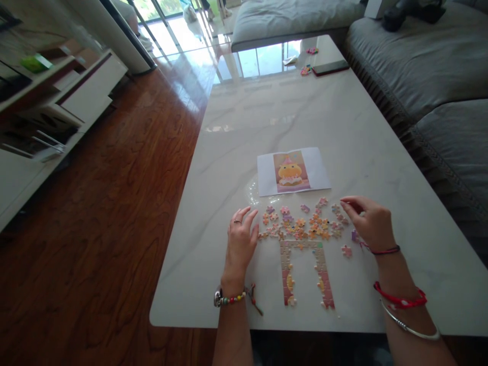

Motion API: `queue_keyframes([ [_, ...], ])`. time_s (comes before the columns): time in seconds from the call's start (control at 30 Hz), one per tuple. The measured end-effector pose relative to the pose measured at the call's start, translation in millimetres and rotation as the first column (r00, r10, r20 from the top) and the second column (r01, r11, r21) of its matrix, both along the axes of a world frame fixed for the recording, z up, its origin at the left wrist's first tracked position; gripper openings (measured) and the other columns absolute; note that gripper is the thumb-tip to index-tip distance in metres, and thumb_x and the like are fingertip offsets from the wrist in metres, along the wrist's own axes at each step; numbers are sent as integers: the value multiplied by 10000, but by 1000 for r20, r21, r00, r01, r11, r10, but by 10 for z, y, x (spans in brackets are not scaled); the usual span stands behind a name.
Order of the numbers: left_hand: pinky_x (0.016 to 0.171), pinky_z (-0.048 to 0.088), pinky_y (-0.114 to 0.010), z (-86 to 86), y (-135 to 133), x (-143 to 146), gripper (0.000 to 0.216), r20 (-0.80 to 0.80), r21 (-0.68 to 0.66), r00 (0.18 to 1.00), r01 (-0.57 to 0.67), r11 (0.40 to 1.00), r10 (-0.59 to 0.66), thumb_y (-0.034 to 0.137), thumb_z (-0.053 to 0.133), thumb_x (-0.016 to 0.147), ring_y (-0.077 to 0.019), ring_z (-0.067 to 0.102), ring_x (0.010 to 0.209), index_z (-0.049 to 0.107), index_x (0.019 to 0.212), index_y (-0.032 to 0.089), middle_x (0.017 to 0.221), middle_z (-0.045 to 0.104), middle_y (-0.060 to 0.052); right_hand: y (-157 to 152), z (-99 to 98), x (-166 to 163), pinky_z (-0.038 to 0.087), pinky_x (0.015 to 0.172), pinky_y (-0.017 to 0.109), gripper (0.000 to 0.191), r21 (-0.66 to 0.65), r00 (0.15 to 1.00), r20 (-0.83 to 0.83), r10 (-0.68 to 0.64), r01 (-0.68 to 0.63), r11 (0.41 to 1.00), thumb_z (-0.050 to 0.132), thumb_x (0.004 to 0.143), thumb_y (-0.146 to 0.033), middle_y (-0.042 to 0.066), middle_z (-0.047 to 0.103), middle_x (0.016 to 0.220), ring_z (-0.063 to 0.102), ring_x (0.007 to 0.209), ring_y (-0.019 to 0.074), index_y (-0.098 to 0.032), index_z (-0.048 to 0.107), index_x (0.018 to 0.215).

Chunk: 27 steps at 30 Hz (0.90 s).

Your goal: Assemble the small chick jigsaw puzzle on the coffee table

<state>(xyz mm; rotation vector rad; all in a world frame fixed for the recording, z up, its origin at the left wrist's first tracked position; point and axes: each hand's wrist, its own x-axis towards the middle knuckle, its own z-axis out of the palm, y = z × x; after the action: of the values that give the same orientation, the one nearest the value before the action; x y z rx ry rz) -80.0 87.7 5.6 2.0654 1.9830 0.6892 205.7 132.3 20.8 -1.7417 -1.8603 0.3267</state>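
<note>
Loose jigsaw pieces [301, 223] in pink, orange, purple and grey lie in a spread on the table. Below them sits a partly joined jigsaw frame [286, 274], with a top edge and two sides around bare tabletop. My left hand [243, 239] rests at the left end of the loose pieces, fingers bent and apart, with nothing seen in them. At the right end, my right hand [369, 223] has thumb and forefinger pinched together; whatever is between them is too small to make out. Purple pieces [355, 236] and a pink piece [346, 251] lie beside that hand.
A paper sheet with a printed cartoon picture [292, 172] lies beyond the pieces on the glossy white table [236, 147]. Toward the far end are a dark phone-like slab [331, 68] and small colourful items [306, 70]. A grey sofa [415, 76] runs along the right.
</note>
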Motion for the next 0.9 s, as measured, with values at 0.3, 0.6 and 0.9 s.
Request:
queue_keyframes([
  [0.3,712,536,-277,83,-25,-54,142,301,117,941,-195,974,152,194,497,787,-118,604,751,601,884,190,931,595,-39,-31,44,34,468,611,268,162,145,983,-168,-79,103,984,530,758,-314,37,616,739,566,638,142,-192,635,776],
  [0.6,739,512,-294,54,-64,-50,118,188,124,977,-120,985,96,237,517,773,-147,596,800,621,816,199,874,613,-31,-101,92,149,479,616,278,167,205,955,-173,-242,275,939,516,762,-306,43,608,713,569,648,151,-180,626,759],
  [0.9,729,489,-287,76,-124,-48,123,141,152,987,-101,983,79,244,509,776,-150,592,784,619,808,200,859,619,-31,-186,98,237,467,625,271,177,159,974,-119,-192,210,965,495,764,-276,54,613,734,564,648,149,-165,633,758],
])
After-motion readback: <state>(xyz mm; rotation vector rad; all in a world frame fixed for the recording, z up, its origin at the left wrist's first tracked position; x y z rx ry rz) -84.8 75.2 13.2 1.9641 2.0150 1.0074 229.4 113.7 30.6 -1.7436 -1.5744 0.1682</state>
